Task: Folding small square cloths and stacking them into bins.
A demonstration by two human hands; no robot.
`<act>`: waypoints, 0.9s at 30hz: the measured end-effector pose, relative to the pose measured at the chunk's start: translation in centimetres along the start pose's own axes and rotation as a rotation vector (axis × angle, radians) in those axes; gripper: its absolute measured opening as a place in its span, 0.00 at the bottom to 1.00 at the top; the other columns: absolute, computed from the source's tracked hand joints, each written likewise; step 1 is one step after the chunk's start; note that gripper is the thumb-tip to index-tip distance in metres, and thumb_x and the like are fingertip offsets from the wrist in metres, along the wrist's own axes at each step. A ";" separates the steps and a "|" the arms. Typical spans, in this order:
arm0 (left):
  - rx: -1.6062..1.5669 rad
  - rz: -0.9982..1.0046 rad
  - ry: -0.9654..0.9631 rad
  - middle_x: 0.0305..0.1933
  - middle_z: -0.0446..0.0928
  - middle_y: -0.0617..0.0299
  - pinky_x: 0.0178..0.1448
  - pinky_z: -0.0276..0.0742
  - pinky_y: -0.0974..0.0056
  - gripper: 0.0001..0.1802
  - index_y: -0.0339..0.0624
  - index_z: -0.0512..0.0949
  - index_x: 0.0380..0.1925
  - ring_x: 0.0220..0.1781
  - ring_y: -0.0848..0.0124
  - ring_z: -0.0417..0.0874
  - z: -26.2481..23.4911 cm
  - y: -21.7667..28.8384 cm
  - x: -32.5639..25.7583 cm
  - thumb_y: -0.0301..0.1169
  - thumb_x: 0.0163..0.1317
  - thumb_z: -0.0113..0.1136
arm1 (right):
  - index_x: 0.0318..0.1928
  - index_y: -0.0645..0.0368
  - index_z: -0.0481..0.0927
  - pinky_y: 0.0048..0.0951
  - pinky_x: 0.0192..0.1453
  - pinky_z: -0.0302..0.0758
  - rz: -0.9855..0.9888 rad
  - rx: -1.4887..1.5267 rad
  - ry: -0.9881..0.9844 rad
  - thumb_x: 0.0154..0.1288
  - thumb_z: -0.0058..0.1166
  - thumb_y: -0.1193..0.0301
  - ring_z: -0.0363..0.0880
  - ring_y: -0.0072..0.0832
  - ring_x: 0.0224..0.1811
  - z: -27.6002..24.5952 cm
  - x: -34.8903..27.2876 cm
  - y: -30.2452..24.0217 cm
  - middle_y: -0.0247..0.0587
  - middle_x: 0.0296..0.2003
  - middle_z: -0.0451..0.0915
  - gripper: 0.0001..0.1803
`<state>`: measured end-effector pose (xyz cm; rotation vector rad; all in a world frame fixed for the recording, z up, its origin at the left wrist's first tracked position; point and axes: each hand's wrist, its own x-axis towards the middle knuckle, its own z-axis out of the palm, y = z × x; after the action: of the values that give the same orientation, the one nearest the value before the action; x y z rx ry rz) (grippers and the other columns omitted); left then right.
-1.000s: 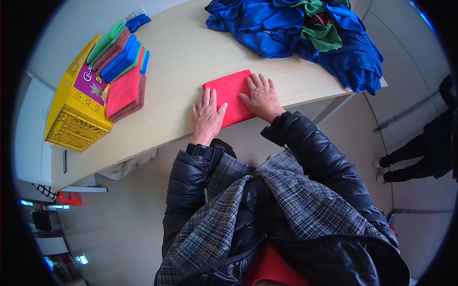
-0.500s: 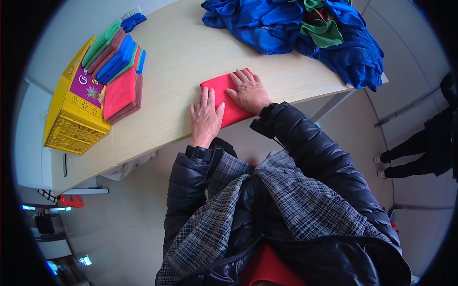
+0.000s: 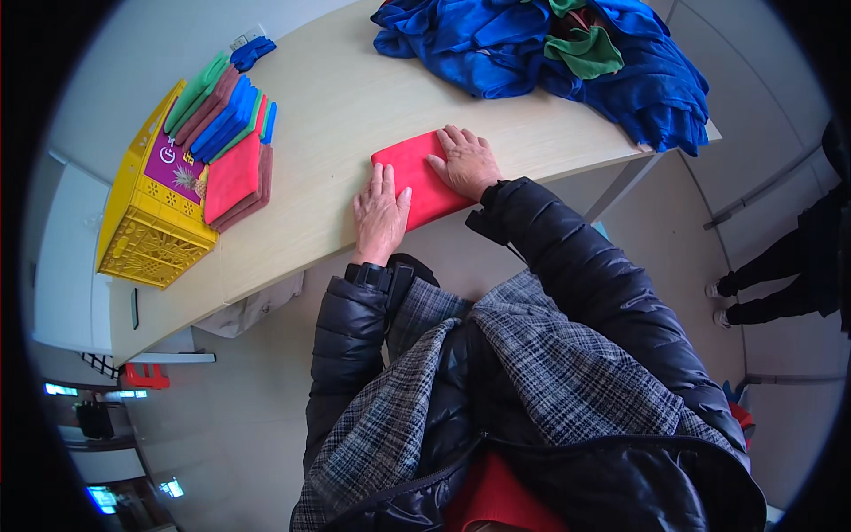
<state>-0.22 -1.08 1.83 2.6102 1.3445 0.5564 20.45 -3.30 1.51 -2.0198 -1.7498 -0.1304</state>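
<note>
A folded red cloth (image 3: 415, 168) lies flat at the front edge of the table, in front of me. On its left edge rests my left hand (image 3: 381, 217), open, with its fingers stretched out and pointing away from me. Across the cloth's right side lies my right hand (image 3: 466, 163), also open and flat, its fingers slightly spread and the thumb out over the red fabric. Neither hand grips the cloth; both press or rest on it.
Folded cloths (image 3: 235, 182) in red, brown, blue and green stand in stacks at the left, beside a yellow crate (image 3: 160, 222). A loose heap of blue and green cloths (image 3: 496, 53) covers the far right of the table (image 3: 319, 133). Someone in dark trousers (image 3: 767, 288) stands off to the right.
My right hand has shifted slightly, uncovering a bit more of the red cloth's far edge. My left hand stays nearly in place. The whole view has turned a little.
</note>
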 end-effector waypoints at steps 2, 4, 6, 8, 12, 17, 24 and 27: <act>0.035 0.014 0.018 0.79 0.55 0.49 0.78 0.51 0.42 0.35 0.39 0.60 0.73 0.76 0.49 0.63 -0.1 0.0 0.1 0.50 0.75 0.44 | 0.66 0.61 0.70 0.44 0.67 0.66 -0.004 -0.005 0.012 0.73 0.43 0.47 0.67 0.41 0.68 -0.2 0.0 0.0 0.44 0.65 0.71 0.34; 0.094 0.042 0.056 0.79 0.55 0.49 0.78 0.51 0.42 0.34 0.38 0.62 0.72 0.76 0.50 0.61 -0.1 0.0 0.3 0.50 0.75 0.45 | 0.66 0.61 0.70 0.44 0.67 0.66 -0.015 -0.027 0.031 0.73 0.43 0.48 0.68 0.41 0.67 -0.1 -0.1 0.1 0.43 0.66 0.70 0.33; 0.096 0.082 0.081 0.79 0.56 0.49 0.79 0.51 0.42 0.34 0.38 0.62 0.72 0.77 0.51 0.61 0.0 1.0 0.9 0.49 0.74 0.45 | 0.67 0.61 0.70 0.44 0.69 0.64 0.008 -0.015 -0.012 0.74 0.42 0.48 0.67 0.41 0.69 -0.6 -0.2 0.1 0.44 0.67 0.69 0.33; 0.095 0.160 0.140 0.78 0.57 0.49 0.79 0.50 0.42 0.34 0.38 0.63 0.71 0.78 0.52 0.59 0.2 2.5 1.7 0.49 0.74 0.46 | 0.69 0.60 0.68 0.43 0.73 0.61 0.048 0.001 -0.093 0.74 0.42 0.50 0.64 0.42 0.72 -1.1 -0.2 0.0 0.45 0.70 0.67 0.33; 0.113 0.217 0.020 0.77 0.59 0.49 0.80 0.48 0.42 0.34 0.38 0.63 0.71 0.79 0.53 0.57 2.0 3.6 2.8 0.49 0.74 0.47 | 0.69 0.59 0.67 0.44 0.73 0.61 0.026 -0.016 -0.040 0.75 0.41 0.51 0.64 0.43 0.72 -0.8 -0.4 -0.3 0.45 0.70 0.66 0.32; 0.174 0.218 0.033 0.79 0.57 0.50 0.81 0.44 0.46 0.35 0.42 0.60 0.74 0.81 0.55 0.54 2.5 2.9 2.2 0.51 0.75 0.44 | 0.70 0.58 0.67 0.45 0.73 0.61 0.029 -0.005 -0.053 0.75 0.40 0.52 0.63 0.44 0.72 -0.3 -0.4 0.0 0.45 0.71 0.66 0.31; 0.136 0.214 0.067 0.78 0.58 0.48 0.81 0.45 0.43 0.37 0.37 0.61 0.73 0.80 0.54 0.55 2.5 2.5 1.4 0.52 0.73 0.47 | 0.69 0.57 0.68 0.45 0.73 0.62 0.037 -0.035 -0.040 0.76 0.40 0.53 0.64 0.44 0.71 -0.2 -0.2 -0.3 0.44 0.71 0.66 0.30; 0.121 0.201 0.057 0.78 0.58 0.47 0.81 0.45 0.44 0.38 0.37 0.61 0.73 0.80 0.54 0.55 2.4 2.3 1.1 0.52 0.73 0.48 | 0.69 0.57 0.68 0.45 0.73 0.62 0.033 -0.033 -0.059 0.75 0.40 0.53 0.65 0.44 0.71 -0.4 -0.1 -0.3 0.44 0.71 0.66 0.30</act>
<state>3.04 -1.51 0.61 2.8697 1.1727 0.5985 20.22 -3.57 1.94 -2.0947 -1.7596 -0.0906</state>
